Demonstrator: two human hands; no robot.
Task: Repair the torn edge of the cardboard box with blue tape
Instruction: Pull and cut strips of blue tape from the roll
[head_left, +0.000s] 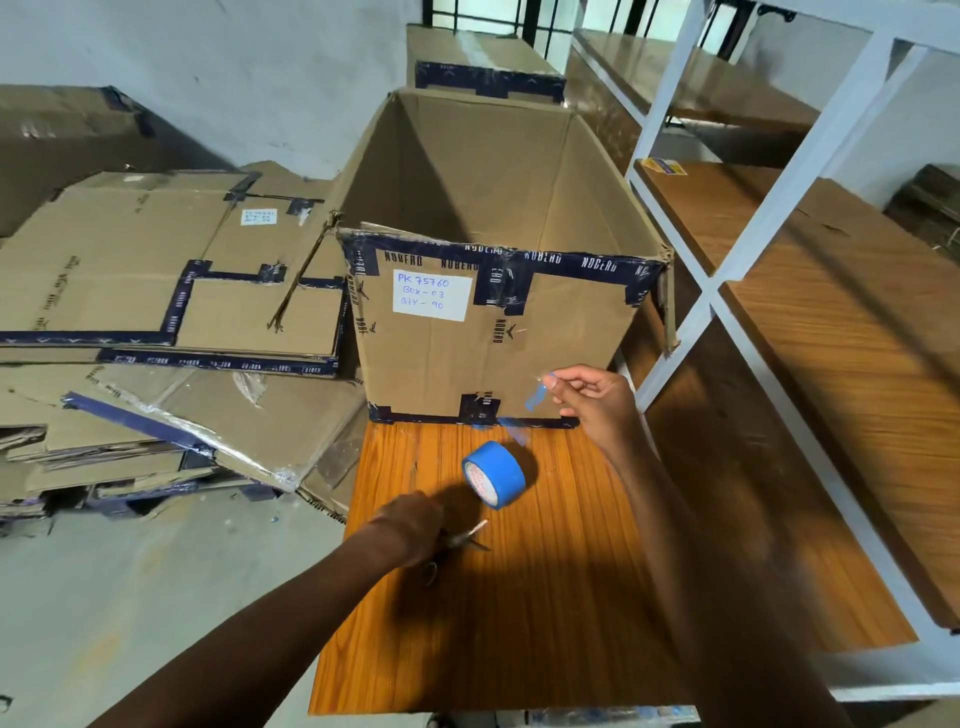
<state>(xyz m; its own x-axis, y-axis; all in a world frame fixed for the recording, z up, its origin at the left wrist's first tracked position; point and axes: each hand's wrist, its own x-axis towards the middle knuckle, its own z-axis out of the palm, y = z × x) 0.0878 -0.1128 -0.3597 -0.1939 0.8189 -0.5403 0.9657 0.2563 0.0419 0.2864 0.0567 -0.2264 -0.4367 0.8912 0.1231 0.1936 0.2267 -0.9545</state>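
An open cardboard box (488, 343) with dark printed tape and a white label stands on the wooden table (519, 613). Its upper right corner (667, 291) is torn and hangs loose. A blue tape roll (493, 474) lies on its side in front of the box. My right hand (592, 400) pinches a strip of blue tape (535, 400) that stretches from the roll, held in front of the box's lower right face. My left hand (410, 525) rests on the table, closed on a pair of scissors (457, 545) whose blades point toward the roll.
Flattened cardboard boxes (156, 291) are stacked on the floor to the left. A white metal rack with wooden shelves (831, 322) stands at the right. Another taped box (483, 62) sits behind the open one.
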